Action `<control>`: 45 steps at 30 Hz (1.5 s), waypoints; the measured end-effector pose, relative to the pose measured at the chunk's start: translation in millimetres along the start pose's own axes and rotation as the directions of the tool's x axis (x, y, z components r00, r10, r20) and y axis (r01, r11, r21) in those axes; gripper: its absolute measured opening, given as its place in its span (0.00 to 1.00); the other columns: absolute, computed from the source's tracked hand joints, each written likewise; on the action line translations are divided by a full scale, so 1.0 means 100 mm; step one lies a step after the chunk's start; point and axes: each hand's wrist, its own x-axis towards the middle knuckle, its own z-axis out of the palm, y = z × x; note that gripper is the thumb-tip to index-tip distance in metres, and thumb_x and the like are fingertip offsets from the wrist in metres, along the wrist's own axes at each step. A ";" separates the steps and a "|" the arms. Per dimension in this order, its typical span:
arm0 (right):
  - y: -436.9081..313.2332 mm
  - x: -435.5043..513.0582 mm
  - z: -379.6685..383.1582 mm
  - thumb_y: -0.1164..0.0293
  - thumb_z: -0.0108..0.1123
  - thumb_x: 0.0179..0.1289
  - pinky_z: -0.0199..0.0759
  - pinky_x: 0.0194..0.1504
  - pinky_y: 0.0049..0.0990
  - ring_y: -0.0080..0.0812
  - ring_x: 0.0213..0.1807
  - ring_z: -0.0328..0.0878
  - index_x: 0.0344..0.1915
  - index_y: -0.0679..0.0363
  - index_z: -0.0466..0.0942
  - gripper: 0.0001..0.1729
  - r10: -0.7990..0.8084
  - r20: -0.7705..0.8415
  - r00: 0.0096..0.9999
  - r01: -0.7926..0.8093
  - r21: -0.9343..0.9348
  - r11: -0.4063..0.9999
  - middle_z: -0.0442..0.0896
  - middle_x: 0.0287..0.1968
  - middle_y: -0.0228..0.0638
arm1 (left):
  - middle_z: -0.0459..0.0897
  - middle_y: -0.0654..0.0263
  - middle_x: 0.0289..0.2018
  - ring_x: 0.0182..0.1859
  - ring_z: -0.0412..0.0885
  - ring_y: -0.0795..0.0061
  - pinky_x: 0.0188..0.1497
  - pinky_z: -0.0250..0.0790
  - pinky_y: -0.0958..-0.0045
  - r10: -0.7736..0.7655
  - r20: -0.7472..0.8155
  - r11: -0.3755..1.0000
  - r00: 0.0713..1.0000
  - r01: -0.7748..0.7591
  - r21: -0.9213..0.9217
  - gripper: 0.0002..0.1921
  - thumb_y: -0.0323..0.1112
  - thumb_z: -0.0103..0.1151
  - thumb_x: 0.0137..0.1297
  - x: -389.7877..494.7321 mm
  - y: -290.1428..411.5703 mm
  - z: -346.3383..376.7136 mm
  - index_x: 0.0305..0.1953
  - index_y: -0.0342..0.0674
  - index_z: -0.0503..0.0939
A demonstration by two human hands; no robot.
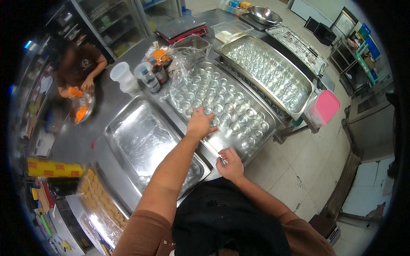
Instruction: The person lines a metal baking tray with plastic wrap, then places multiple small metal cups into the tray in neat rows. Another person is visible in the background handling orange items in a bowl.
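Small clear glass cups (228, 107) stand in loose rows on a shallow metal tray (215, 143) in front of me. My left hand (199, 124) reaches over the tray's left side with its fingers spread among the cups. One cup (214, 122) sits between its thumb and forefinger; a firm grip on it is not visible. At the tray's near edge, my right hand (231, 164) has curled fingers, and whether something small is in them is unclear. Left of this tray lies another metal tray (123, 153) with clear plastic film, and a few glass cups (144, 180) at its near end.
A deep metal pan (221, 50) of glass cups stands at the right. Bottles (150, 80), plastic tubs (123, 75) and a red scale (182, 28) are farther back. A co-worker (81, 64) handles orange food over a bowl (91, 107). A pink-lidded container (325, 107) sits at the right edge.
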 end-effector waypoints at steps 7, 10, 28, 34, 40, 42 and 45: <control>0.02 0.01 0.03 0.76 0.70 0.60 0.81 0.43 0.33 0.37 0.40 0.86 0.47 0.59 0.82 0.14 0.017 -0.036 0.999 -0.016 0.044 0.999 0.81 0.41 0.38 | 0.67 0.47 0.72 0.77 0.63 0.38 0.73 0.74 0.49 0.080 -0.048 0.994 0.996 -0.083 -0.069 0.36 0.60 0.81 0.56 -0.02 -0.16 0.02 0.66 0.64 0.84; 0.07 0.07 0.01 0.78 0.70 0.61 0.80 0.42 0.30 0.33 0.40 0.85 0.47 0.60 0.82 0.14 0.053 -0.013 0.999 -0.051 0.100 0.994 0.81 0.41 0.37 | 0.66 0.46 0.72 0.76 0.64 0.39 0.73 0.74 0.49 0.123 -0.123 0.984 0.985 -0.137 -0.113 0.34 0.58 0.82 0.55 -0.04 -0.28 0.05 0.65 0.64 0.85; -1.45 1.06 0.46 0.66 0.72 0.68 0.83 0.51 0.39 0.45 0.49 0.87 0.71 0.53 0.78 0.32 -0.184 0.449 0.875 0.098 0.207 0.973 0.83 0.60 0.46 | 0.81 0.55 0.64 0.62 0.86 0.54 0.53 0.90 0.53 -0.263 -0.050 -0.534 0.964 -0.188 -0.824 0.40 0.68 0.61 0.74 -1.63 -1.07 0.05 0.76 0.50 0.67; -1.63 1.18 1.28 0.74 0.68 0.70 0.83 0.45 0.37 0.40 0.39 0.91 0.60 0.60 0.87 0.19 -0.275 0.588 0.761 0.107 0.304 0.947 0.92 0.52 0.46 | 0.82 0.56 0.63 0.61 0.85 0.59 0.53 0.89 0.54 -0.498 0.062 -0.480 0.865 -0.215 -0.851 0.33 0.63 0.56 0.81 -2.15 -1.33 0.08 0.76 0.51 0.70; -1.64 1.21 1.72 0.75 0.67 0.69 0.83 0.53 0.42 0.49 0.48 0.91 0.56 0.57 0.90 0.16 -0.378 0.738 0.560 0.443 0.119 0.889 0.92 0.50 0.51 | 0.75 0.57 0.74 0.68 0.79 0.57 0.60 0.82 0.55 -0.644 -0.216 0.391 0.734 0.073 -0.917 0.34 0.36 0.70 0.73 -2.76 -1.64 -0.13 0.78 0.57 0.72; -1.55 1.18 1.86 0.77 0.62 0.69 0.82 0.56 0.46 0.53 0.52 0.89 0.59 0.51 0.89 0.21 -0.371 0.825 0.427 0.608 0.041 0.793 0.92 0.49 0.47 | 0.80 0.61 0.71 0.71 0.79 0.59 0.71 0.74 0.57 -0.539 -0.221 0.595 0.813 0.182 -0.783 0.37 0.22 0.70 0.65 -2.85 -1.56 -0.27 0.75 0.48 0.75; -1.51 1.08 1.92 0.72 0.53 0.75 0.84 0.52 0.46 0.53 0.52 0.90 0.61 0.49 0.86 0.21 -0.378 0.854 0.359 0.753 -0.025 0.657 0.91 0.49 0.49 | 0.83 0.56 0.68 0.71 0.80 0.60 0.72 0.73 0.60 -0.437 -0.281 0.775 0.854 0.199 -0.601 0.37 0.23 0.71 0.62 -2.92 -1.60 -0.15 0.74 0.44 0.75</control>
